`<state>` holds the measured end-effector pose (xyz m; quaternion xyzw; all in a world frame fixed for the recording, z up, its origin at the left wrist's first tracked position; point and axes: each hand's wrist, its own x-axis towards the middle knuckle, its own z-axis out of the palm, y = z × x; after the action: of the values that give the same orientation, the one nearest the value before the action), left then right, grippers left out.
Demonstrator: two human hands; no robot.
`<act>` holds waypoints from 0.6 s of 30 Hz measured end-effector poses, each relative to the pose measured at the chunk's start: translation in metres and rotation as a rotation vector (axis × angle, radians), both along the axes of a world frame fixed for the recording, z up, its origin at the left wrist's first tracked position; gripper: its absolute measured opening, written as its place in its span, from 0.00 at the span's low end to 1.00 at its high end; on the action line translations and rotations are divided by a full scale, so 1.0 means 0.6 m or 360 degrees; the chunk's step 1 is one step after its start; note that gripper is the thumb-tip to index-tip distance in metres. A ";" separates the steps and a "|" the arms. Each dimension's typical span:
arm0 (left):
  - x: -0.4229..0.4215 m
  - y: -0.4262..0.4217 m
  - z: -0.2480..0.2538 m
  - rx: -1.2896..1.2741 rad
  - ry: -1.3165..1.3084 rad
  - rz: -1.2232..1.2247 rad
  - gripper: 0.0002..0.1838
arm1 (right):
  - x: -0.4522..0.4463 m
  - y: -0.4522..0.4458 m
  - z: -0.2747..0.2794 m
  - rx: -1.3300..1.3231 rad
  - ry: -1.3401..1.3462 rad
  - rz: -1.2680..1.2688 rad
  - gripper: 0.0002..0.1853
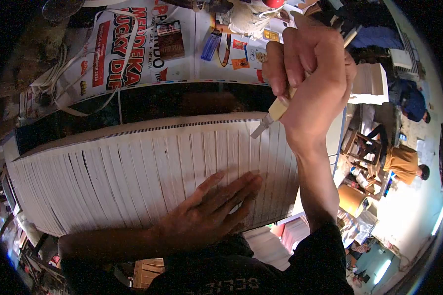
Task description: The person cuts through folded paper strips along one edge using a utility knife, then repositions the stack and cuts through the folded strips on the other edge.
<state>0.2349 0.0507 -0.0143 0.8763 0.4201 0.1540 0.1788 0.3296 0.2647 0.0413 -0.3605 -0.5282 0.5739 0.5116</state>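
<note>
My left hand point(216, 209) lies with fingers stretched out on a long row of tightly packed white paper blocks point(133, 172), their narrow edges facing up. My right hand point(317, 73) is closed around a slim yellow-handled tool point(279, 109), held above the far right part of the row. The tool's flat grey tip point(257, 132) points down toward the blocks; whether it touches them I cannot tell, nor whether it is a blade or a brush. Part of the handle is hidden in my fist.
Printed advertising sheets point(147, 44) lie beyond the row, with a loose white strap point(91, 105) over them at left. Tangled white string point(248, 22) and a red round object point(274, 3) sit at the top. Paper stacks point(371, 83) stand right. Other people point(403, 164) are farther off.
</note>
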 end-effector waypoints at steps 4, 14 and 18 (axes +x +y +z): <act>-0.001 0.001 0.001 -0.0021 -0.0060 0.0005 0.32 | -0.004 0.000 -0.009 0.0127 0.0036 -0.0040 0.19; 0.000 0.001 -0.006 -0.0038 -0.0098 -0.0031 0.33 | -0.016 0.006 -0.026 0.0432 -0.0073 0.0080 0.22; -0.001 0.005 -0.002 0.0002 -0.0060 -0.0037 0.32 | -0.017 0.002 -0.029 0.0543 -0.0138 0.0126 0.24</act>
<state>0.2345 0.0538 -0.0154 0.8781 0.4064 0.1684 0.1880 0.3192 0.2661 0.0242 -0.2716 -0.6533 0.4796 0.5191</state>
